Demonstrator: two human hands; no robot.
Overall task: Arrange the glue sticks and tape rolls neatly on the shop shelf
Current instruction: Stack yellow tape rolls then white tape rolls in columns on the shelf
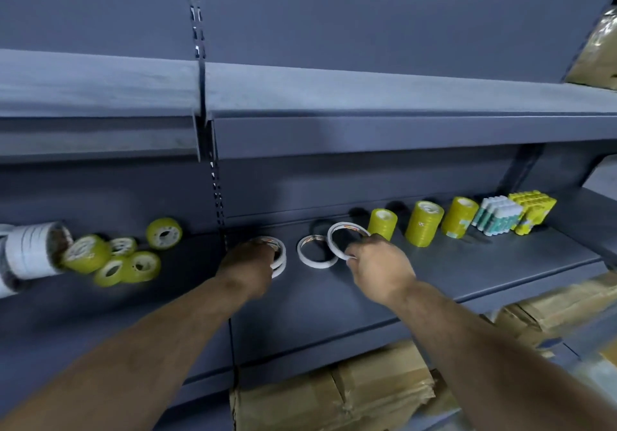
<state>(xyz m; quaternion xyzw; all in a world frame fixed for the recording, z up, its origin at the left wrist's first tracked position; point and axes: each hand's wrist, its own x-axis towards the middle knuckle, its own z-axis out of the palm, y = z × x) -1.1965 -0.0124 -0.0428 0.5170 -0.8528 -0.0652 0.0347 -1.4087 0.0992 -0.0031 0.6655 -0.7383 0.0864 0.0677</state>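
**Tape rings going into line**

The right hand point(377, 263) pinches a thin white ring point(347, 238), tilted off the shelf point(467, 263) beside the yellow stacks point(424, 223). The left hand point(250, 260) grips a ring pile point(279, 257); a flat ring point(315, 253) lies between. Next, probably: lower the ring flat in row; loose rolls point(113, 258) wait left

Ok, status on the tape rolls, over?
Left hand grips white roll stack. Right hand pinches tilted white roll. Another roll lies flat between them. Yellow rolls loose at left.

Tape rolls point(424, 223) left of glue sticks point(497, 215)
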